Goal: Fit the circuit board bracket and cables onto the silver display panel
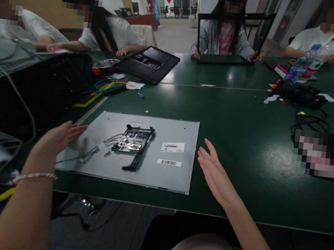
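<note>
A flat silver display panel (pixel 173 179) lies on the green table, its labelled back facing up. On it rests a circuit board (pixel 133 144) with a black plastic bracket (pixel 134 161) along its side. Thin grey cables (pixel 91 152) run from the board towards the panel's left edge. My left hand (pixel 61 135) is by the panel's left edge with fingers stretched out; whether it touches the panel I cannot tell. Just off the right edge, my right hand (pixel 211 163) is held with straight fingers and nothing in it.
Across the table (pixel 247 123) a person holds up a black frame (pixel 266 35). A black monitor cover (pixel 150 63) lies at the back left near coloured wires (pixel 107 88) and a screwdriver (pixel 139 94). Bottles (pixel 304 61) and a dark cable heap (pixel 297 93) are at the right.
</note>
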### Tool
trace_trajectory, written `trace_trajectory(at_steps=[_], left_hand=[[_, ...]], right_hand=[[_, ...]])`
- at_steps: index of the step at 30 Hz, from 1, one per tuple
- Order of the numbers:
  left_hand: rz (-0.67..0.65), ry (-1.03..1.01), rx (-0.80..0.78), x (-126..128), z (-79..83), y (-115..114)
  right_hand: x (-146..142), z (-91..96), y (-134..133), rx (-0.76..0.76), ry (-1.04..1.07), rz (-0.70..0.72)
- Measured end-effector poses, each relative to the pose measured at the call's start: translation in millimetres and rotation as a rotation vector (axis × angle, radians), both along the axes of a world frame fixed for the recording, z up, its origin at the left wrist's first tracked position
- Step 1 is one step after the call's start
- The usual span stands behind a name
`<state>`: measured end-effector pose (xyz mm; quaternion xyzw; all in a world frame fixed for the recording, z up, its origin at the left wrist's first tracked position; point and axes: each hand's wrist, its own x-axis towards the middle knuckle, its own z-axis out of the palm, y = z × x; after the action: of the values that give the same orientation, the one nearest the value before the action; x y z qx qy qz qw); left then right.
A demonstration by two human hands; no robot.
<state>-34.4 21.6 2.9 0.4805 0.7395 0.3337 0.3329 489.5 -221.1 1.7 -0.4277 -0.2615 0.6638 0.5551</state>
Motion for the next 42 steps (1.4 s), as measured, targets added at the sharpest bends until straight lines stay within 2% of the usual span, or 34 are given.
trace_trajectory(at_steps=[4,13,24,33,42], left_hand=[[0.077,-0.071,-0.049,1.5,1.9,-1.2],[0.077,-0.12,-0.066,7.8,6.4,-8.9],[0.112,-0.155,-0.084,31.2,17.8,-20.1],[0.098,-0.239,-0.104,27.4,17.0,-20.6],[0.076,-0.332,-0.109,22.8,14.3,-21.5]], right_hand=[[1.3,5.0,-1.5,0.002,0.0,0.031],[-0.9,11.1,-5.1,0.072,0.023,0.053],[2.3,11.2,-11.5,0.073,-0.009,0.017],[8.8,-3.8,-13.6,0.029,-0.04,0.003],[8.0,8.3,-17.8,0.019,-0.052,-0.078]])
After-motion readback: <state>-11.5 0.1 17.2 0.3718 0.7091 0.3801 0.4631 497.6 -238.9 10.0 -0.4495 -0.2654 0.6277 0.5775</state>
